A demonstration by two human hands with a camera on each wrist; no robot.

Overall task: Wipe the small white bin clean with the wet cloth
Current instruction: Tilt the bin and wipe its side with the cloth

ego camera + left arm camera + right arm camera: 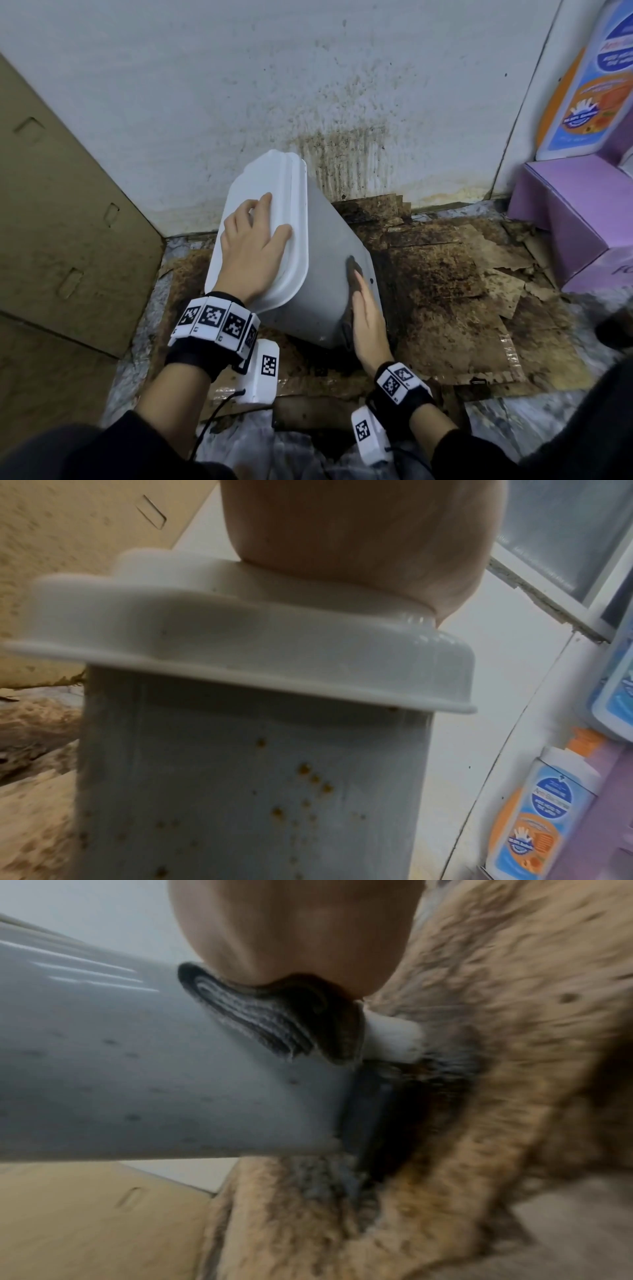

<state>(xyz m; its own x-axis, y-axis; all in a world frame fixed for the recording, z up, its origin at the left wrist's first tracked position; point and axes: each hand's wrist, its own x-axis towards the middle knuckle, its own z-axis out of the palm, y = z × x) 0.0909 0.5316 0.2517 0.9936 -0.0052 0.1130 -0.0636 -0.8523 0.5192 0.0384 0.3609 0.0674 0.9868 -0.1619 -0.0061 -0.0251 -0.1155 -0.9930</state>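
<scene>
Specks [310,780] on the bin [246,791] show only from the left wrist.

Floor [137,342], stained torn cardboard [462,301] lying flat, tilted white bin [325,274] on it

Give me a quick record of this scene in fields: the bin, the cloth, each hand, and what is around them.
bin: small white bin, lid on, tilted toward the wall, brown specks on its side
cloth: dark cloth pressed flat against the bin's side
left hand: left hand rests on the lid, fingers spread
right hand: right hand presses the cloth to the bin with straight fingers
floor: stained cardboard under the bin
wall: wall with brown spatter behind the bin
nearby: purple box to the right
</scene>
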